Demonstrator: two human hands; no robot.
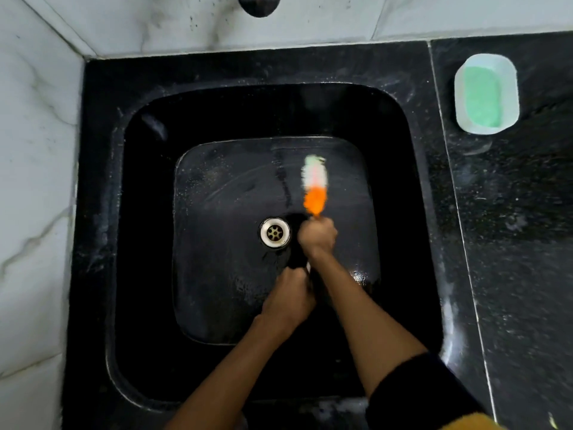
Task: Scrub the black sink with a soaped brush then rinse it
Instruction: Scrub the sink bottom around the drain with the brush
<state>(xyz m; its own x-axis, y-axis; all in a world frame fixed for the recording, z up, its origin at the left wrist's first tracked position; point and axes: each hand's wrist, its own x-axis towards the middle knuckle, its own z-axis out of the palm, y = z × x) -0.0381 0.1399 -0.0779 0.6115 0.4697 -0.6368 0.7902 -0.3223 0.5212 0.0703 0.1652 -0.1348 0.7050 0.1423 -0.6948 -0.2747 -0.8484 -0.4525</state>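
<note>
The black sink (148, 212) fills the middle of the view, its bottom wet and speckled with foam. Both hands reach down into it. My right hand (317, 235) grips the handle of a brush (314, 184) with orange and white bristles; the brush head is blurred and lies on the sink bottom, up and right of the metal drain (275, 233). My left hand (291, 297) is curled round the lower end of the same dark handle, just below the drain.
A white soap dish (511, 88) with a green soap bar (482, 99) sits on the black counter (511, 228) at the upper right. A dark tap (259, 4) juts out at the top edge. White marble walls (34, 150) close the left and back sides.
</note>
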